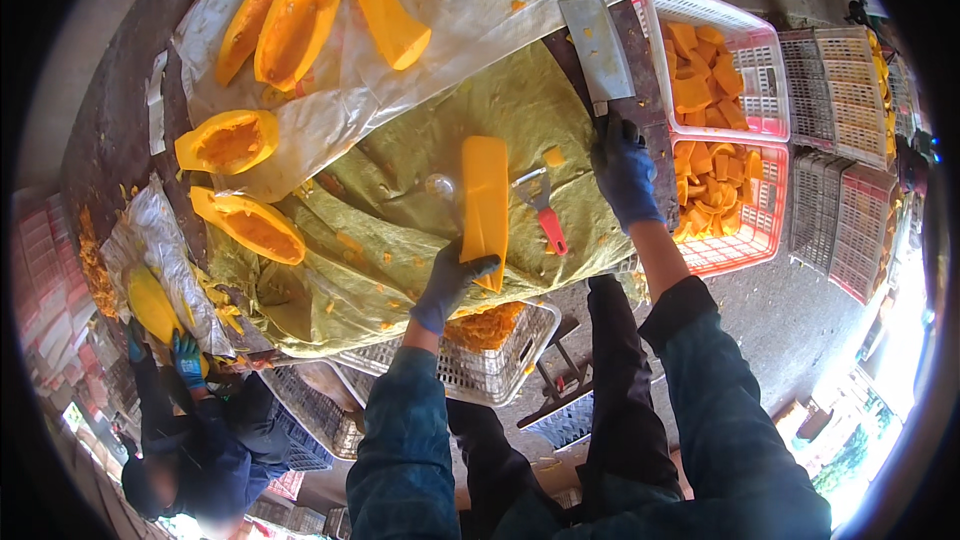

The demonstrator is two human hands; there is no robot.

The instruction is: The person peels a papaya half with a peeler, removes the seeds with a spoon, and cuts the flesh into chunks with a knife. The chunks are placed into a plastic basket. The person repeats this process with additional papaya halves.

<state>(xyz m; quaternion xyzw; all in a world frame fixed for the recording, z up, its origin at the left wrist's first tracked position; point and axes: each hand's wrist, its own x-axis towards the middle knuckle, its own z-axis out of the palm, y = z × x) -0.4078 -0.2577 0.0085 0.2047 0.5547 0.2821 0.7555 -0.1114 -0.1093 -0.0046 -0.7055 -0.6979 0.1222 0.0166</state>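
Note:
My gloved left hand (454, 281) grips the near end of a long peeled pumpkin piece (485, 195), which lies on a yellow-green woven sheet (405, 240). At the table's right edge my gloved right hand (624, 171) is around the dark handle of a cleaver (600, 49). The cleaver's broad blade lies flat and points away from me, with orange bits stuck on it. Between my hands rests a peeler with a red handle (553, 231). A small pumpkin chunk (553, 157) sits just beyond the peeler.
Halved pumpkins (300, 22) lie on a white woven sack (465, 22) and along the left. Right of the table, a white-and-pink crate (769, 82) and a red crate (772, 240) hold cut chunks. A basket of pulp (487, 326) stands below the front edge. A co-worker (202, 435) handles a pumpkin at lower left.

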